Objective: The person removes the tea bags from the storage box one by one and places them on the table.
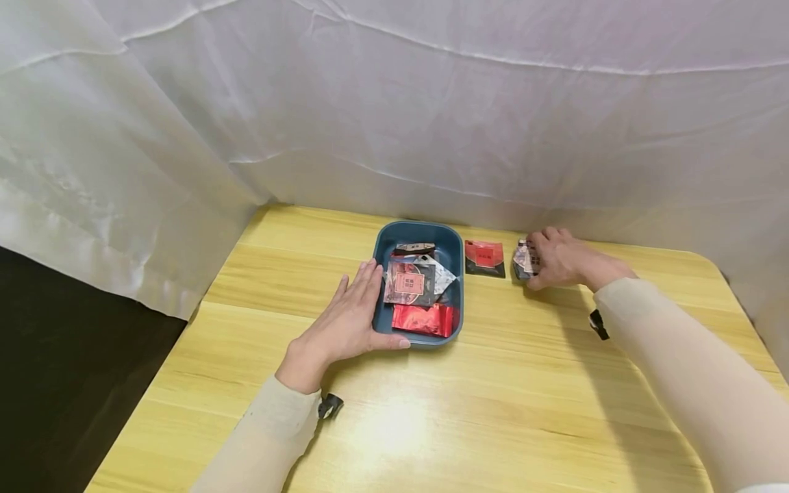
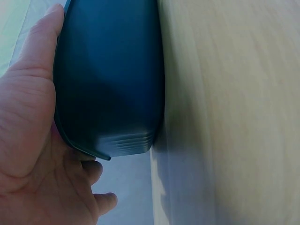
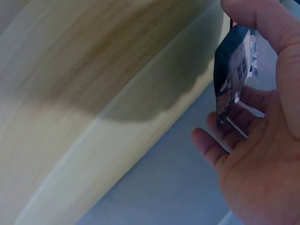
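Observation:
A blue plastic bin (image 1: 458, 301) sits on the table with several small packets inside. My left hand (image 1: 345, 325) rests along its left rim, fingers extended and thumb at the near corner; the left wrist view shows the bin's outer wall (image 2: 110, 70) beside the palm. Inside lie a grey-pink packet (image 1: 409, 284) with a pink label, a shiny red packet (image 1: 422, 320) and a white patterned packet (image 1: 445, 277). To the right, my right hand (image 1: 564, 260) pinches a dark printed packet (image 3: 232, 70) between thumb and fingers, with pale patterned material showing behind it.
A red-and-black packet (image 1: 485, 258) lies flat between the bin and my right hand. The wooden table (image 1: 493, 411) ends at a pale cloth curtain (image 1: 431, 123) behind and at the sides. A dark area (image 1: 74, 370) lies beyond the left edge.

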Demonstrator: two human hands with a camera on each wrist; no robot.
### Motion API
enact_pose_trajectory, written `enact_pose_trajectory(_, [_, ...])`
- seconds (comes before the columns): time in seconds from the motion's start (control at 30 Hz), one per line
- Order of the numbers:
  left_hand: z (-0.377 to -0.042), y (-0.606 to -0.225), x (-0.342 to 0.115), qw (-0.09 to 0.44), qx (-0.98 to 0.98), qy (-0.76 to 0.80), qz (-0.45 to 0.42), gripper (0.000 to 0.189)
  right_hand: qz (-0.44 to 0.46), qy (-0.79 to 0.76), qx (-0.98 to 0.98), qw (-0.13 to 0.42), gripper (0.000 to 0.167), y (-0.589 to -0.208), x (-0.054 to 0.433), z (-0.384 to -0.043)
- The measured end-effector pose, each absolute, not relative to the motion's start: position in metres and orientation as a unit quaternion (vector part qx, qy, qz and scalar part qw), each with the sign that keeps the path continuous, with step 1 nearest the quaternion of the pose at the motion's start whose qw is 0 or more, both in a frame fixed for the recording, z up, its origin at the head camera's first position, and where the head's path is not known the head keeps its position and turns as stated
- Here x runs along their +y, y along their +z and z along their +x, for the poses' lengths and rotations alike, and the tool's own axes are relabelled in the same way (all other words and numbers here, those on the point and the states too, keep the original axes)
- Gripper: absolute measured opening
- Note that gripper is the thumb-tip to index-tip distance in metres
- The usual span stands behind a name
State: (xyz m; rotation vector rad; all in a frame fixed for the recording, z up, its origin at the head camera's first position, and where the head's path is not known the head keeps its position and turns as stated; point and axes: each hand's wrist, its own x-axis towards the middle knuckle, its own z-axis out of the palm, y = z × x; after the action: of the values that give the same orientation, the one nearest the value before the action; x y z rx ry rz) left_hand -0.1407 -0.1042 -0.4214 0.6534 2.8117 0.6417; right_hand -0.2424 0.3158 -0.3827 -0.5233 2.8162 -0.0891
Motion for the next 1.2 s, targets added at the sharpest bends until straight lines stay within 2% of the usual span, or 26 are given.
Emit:
enact_pose_trajectory(0.47, [-0.138, -0.420, -0.104, 0.095, 0.946, 0.216, 0.221, 0.143, -0.171, -0.050, 0.966, 0.187, 0.105, -0.393, 0.309, -0.256])
enact_pose_trajectory(1.03, [-0.138, -0.420, -0.105, 0.097, 0.947, 0.212, 0.223, 0.144, -0.166, -0.053, 0.962, 0.210, 0.098, -0.394, 0.312, -0.259])
enact_pose_trajectory(1.2, [-0.139, -0.421, -0.103, 0.098, 0.946, 0.214, 0.223, 0.144, -0.155, -0.059, 0.964, 0.210, 0.100, -0.392, 0.310, -0.256])
